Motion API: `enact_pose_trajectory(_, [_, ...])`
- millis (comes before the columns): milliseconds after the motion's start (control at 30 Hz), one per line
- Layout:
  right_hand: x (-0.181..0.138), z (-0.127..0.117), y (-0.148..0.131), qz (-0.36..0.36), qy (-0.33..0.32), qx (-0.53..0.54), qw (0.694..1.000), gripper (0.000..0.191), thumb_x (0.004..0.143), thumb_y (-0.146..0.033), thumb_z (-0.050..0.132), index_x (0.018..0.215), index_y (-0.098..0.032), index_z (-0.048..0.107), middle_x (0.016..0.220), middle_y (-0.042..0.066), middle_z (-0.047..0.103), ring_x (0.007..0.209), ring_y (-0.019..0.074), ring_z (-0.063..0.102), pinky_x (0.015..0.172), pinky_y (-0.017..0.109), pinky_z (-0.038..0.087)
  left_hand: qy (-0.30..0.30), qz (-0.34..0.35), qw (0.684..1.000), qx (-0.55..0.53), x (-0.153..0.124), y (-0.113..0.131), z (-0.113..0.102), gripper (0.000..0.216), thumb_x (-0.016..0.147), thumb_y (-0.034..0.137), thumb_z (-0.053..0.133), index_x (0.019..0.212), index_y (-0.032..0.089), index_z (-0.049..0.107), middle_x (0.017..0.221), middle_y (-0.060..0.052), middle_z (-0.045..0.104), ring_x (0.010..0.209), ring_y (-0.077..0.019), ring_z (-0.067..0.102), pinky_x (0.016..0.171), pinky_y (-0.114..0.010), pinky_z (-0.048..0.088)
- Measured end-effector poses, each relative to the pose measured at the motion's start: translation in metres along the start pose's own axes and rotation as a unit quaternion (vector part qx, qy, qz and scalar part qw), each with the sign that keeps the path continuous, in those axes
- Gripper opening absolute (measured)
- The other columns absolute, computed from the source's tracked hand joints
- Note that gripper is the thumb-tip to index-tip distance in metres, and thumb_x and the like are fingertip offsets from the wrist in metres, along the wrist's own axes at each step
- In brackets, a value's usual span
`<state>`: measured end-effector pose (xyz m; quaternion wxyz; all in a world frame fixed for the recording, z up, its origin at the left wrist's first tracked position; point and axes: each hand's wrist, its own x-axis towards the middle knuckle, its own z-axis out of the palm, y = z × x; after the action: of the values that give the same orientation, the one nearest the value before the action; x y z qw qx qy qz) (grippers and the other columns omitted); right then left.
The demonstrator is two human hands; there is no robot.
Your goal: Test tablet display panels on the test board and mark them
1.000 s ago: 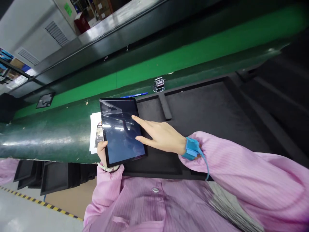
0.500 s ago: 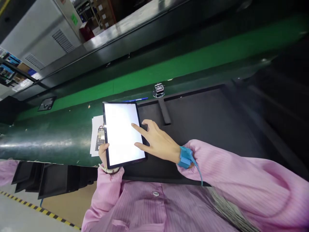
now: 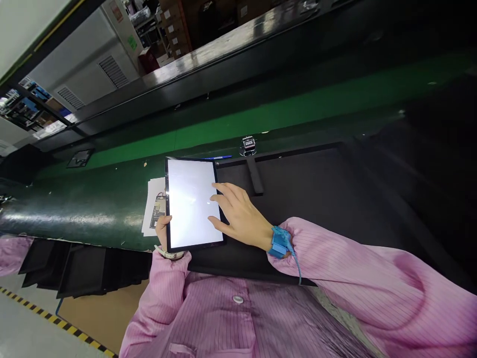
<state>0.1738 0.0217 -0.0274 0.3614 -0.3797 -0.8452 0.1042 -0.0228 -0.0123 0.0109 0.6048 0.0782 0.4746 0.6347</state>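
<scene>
A tablet (image 3: 192, 223) with a black rim and a bright white screen is held up in front of me. My left hand (image 3: 163, 231) grips its lower left edge, the thumb on the front rim and the other fingers hidden behind. Over the screen's right side hovers or rests my right hand (image 3: 242, 216), fingers spread; whether the tips touch the glass I cannot tell. A blue wrist strap (image 3: 280, 242) with a cord circles my right wrist. Partly behind the tablet lie white sheets (image 3: 148, 219) with a printed picture of a circuit board or battery.
A large black tray (image 3: 305, 199) lies to the right, with a black bar (image 3: 255, 176) at its back left. Behind it stand a small metal counter (image 3: 248, 144) and a blue pen (image 3: 223, 157). Black trays (image 3: 84, 271) are stacked below the green bench (image 3: 74, 199) at left.
My right hand has shifted slightly on the screen, with more fingers now reaching over it. The tablet stays in my left hand. The whole view has tilted and shifted a little.
</scene>
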Motion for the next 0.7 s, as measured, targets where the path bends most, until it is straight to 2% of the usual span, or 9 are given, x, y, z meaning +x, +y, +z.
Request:
enact_pose_trajectory(167, [-0.0045, 0.0026, -0.0002, -0.038, -0.027, 0.025, 0.999, 0.052, 0.099, -0.043, 0.055, 0.135, -0.006, 0.058, 0.147, 0.024, 0.057, 0.142, 0.0393, 0.045, 0.113, 0.064, 0.046, 0.012, 0.019, 1.0, 0.001, -0.004, 0.0006, 0.0035, 0.059, 0.06, 0.026, 0.061, 0.117, 0.017, 0.072, 0.091, -0.005, 0.082, 0.078, -0.0295, 0.078, 0.091, -0.048, 0.062])
enact_pose_trajectory(333, [-0.0057, 0.004, -0.001, -0.015, -0.034, 0.015, 0.999, 0.063, 0.098, -0.045, 0.054, 0.149, -0.007, 0.048, 0.155, 0.024, 0.05, 0.148, 0.0408, 0.038, 0.12, 0.071, 0.036, 0.028, 0.015, 0.999, -0.006, -0.0033, 0.0014, -0.0002, 0.068, 0.061, 0.024, 0.06, 0.128, 0.015, 0.068, 0.09, -0.006, 0.081, 0.08, -0.0294, 0.077, 0.09, -0.048, 0.062])
enact_pose_trajectory(500, [-0.0045, 0.0025, -0.0007, -0.026, -0.052, 0.02, 0.998, 0.067, 0.099, -0.044, 0.052, 0.153, -0.006, 0.044, 0.152, 0.022, 0.053, 0.142, 0.0398, 0.044, 0.121, 0.069, 0.037, 0.007, 0.047, 0.999, 0.019, -0.0027, -0.0005, -0.0014, 0.065, 0.061, 0.028, 0.064, 0.126, 0.019, 0.07, 0.095, -0.005, 0.081, 0.087, -0.03, 0.077, 0.09, -0.045, 0.062])
enact_pose_trajectory(600, [-0.0032, 0.0004, -0.0001, -0.008, -0.024, 0.02, 0.999, 0.062, 0.1, -0.041, 0.049, 0.153, -0.008, 0.045, 0.154, 0.022, 0.05, 0.142, 0.038, 0.043, 0.121, 0.067, 0.036, 0.011, 0.082, 0.996, 0.032, -0.0026, -0.0011, -0.0018, 0.063, 0.058, 0.028, 0.068, 0.12, 0.021, 0.073, 0.097, -0.003, 0.082, 0.081, -0.0275, 0.076, 0.084, -0.04, 0.063])
enact_pose_trajectory(700, [-0.0022, -0.0009, 0.0008, 0.026, -0.037, 0.029, 0.999, 0.063, 0.099, -0.04, 0.05, 0.154, -0.009, 0.043, 0.153, 0.021, 0.051, 0.143, 0.0374, 0.042, 0.121, 0.066, 0.037, 0.019, 0.1, 0.994, 0.038, -0.0029, -0.0006, -0.0026, 0.057, 0.057, 0.026, 0.069, 0.114, 0.024, 0.076, 0.096, -0.001, 0.082, 0.075, -0.0244, 0.075, 0.08, -0.037, 0.064])
